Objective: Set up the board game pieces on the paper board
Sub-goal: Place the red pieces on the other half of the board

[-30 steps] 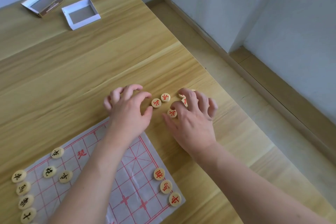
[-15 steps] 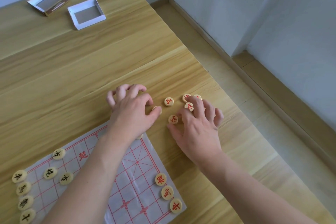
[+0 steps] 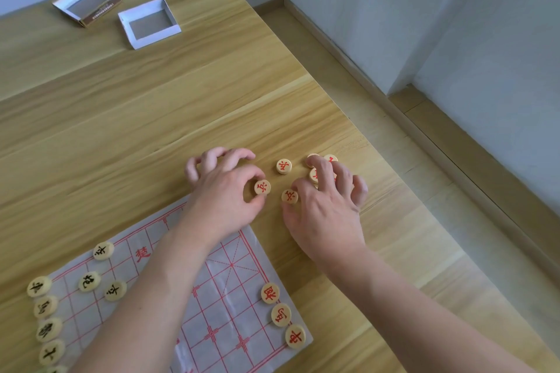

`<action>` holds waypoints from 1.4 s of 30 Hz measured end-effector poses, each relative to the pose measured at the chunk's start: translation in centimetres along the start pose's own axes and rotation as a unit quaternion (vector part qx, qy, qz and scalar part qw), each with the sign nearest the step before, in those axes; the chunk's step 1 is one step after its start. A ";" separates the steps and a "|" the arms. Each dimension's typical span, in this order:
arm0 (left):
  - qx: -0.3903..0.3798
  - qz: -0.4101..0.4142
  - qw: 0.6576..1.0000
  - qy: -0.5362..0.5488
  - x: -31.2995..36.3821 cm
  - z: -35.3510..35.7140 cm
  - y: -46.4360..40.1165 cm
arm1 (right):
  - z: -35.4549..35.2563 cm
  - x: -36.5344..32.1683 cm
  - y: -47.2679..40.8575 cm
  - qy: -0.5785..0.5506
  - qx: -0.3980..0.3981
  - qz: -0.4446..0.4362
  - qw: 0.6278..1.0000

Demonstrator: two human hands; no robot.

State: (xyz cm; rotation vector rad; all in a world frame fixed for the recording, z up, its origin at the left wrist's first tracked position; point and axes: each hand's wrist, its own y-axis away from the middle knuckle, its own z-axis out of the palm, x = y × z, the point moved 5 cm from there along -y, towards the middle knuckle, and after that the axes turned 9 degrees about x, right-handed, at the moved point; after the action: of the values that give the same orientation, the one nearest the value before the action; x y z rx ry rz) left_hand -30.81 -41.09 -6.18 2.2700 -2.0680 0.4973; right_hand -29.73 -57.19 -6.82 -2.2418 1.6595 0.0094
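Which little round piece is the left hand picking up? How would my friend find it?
Find the wooden table, then the loose red-lettered pieces past the paper board's far corner. The left hand pinches one round piece between thumb and forefinger. It is the only one gripped there; the free piece beside it lies untouched, and the others sit under the right hand.
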 end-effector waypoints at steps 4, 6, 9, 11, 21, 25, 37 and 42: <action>0.004 0.001 1.000 -0.014 -0.2 0.0 0.0 | 0.3 -0.3 0.0 0.007 -0.013 -0.001 1.000; 0.006 0.003 1.000 -0.014 -0.1 0.0 0.0 | 0.4 -0.3 0.0 0.001 -0.012 -0.009 1.000; 0.025 -0.008 0.999 -0.018 -0.4 -0.4 0.2 | 0.1 -0.8 0.3 -0.026 0.002 -0.025 0.999; 0.044 -0.025 0.999 -0.014 -1.0 -1.1 0.5 | -0.3 -1.6 0.4 -0.035 0.013 -0.040 0.998; 0.079 -0.133 0.988 -0.027 -8.2 -5.8 5.0 | -1.2 -7.6 1.7 -0.099 -0.008 -0.106 0.989; 0.070 -0.182 0.980 -0.046 -11.1 -6.7 7.0 | -1.2 -9.6 2.7 -0.108 -0.014 -0.131 0.985; 0.066 -0.186 0.979 -0.047 -12.6 -5.7 8.4 | -0.5 -11.8 5.1 -0.109 -0.029 -0.153 0.982; 0.052 -0.167 0.983 -0.059 -12.6 -5.3 8.4 | -0.4 -12.0 6.0 -0.111 -0.037 -0.170 0.979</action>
State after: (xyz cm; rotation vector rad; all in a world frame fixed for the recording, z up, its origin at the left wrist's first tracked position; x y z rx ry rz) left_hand -40.91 -28.64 -5.99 2.6945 -1.6856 0.4705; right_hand -39.11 -47.73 -5.61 -2.4495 1.1674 0.2310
